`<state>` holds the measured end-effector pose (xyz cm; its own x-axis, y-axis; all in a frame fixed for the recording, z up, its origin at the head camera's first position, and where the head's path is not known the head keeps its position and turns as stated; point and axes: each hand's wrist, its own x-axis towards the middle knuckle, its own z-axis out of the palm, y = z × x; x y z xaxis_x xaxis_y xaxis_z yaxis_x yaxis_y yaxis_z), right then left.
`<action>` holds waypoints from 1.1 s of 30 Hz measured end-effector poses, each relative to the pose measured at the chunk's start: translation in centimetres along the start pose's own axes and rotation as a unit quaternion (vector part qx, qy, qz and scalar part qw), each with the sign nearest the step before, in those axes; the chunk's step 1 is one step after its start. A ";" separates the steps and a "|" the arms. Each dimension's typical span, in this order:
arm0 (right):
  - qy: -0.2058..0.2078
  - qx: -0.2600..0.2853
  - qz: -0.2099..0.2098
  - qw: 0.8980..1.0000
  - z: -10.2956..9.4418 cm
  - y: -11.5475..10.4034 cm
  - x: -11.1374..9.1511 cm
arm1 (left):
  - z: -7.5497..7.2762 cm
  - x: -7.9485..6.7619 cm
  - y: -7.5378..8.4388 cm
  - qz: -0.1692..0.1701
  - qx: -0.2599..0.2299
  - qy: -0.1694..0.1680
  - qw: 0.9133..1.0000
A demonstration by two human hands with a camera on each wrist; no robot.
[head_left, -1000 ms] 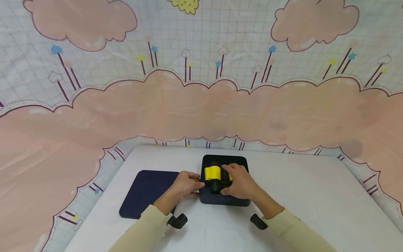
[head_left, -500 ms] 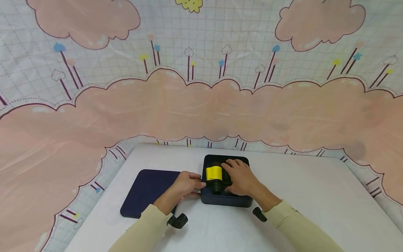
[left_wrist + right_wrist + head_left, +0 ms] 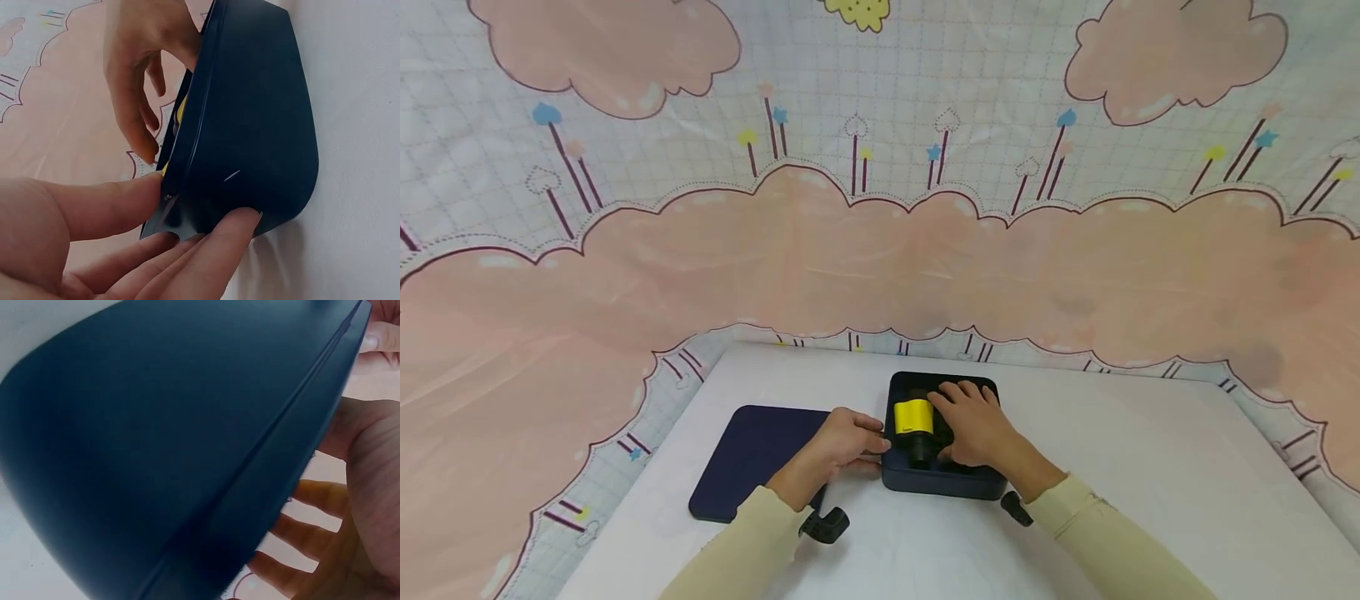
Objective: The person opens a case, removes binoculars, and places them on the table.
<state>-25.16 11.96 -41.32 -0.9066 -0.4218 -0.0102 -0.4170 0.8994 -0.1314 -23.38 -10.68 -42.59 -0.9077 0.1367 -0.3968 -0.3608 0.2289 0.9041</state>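
Note:
Yellow-and-black binoculars (image 3: 913,417) lie inside an open dark navy box (image 3: 943,483), with the left yellow barrel showing in the head view. My left hand (image 3: 841,443) holds the box's left side; in the left wrist view the thumb lies at the rim and the fingers press against the outer wall (image 3: 256,112). Over the binoculars' right half is my right hand (image 3: 976,427), fingers spread and covering that barrel. In the right wrist view these fingers (image 3: 319,534) extend past the box rim; their contact with the binoculars is hidden.
A flat dark navy lid (image 3: 752,458) lies on the white table (image 3: 1120,467), left of the box and partly under my left forearm. Behind the table hangs a pink and white cloud-patterned cloth (image 3: 820,258). Black wrist devices (image 3: 825,526) sit at both cuffs.
My right hand has spread its fingers and shifted slightly right over the binoculars, hiding the yellow of the right barrel. The left hand stays at the box's left side.

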 end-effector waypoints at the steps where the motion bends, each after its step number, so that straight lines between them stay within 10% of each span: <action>1: -0.001 -0.002 0.001 1.000 0.1 0.1 0.1 | 0.1 0.1 0.0 0.002 0.001 -0.001 1.000; 33: -0.081 -0.031 0.004 0.996 0.2 1.2 2.0 | 0.1 0.3 0.2 -0.001 -0.003 0.002 1.000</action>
<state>-27.45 12.16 -41.72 -0.8895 -0.4234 -0.1716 -0.4180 0.9059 -0.0685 -23.67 -10.49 -42.52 -0.9076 0.1331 -0.3982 -0.3640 0.2233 0.9042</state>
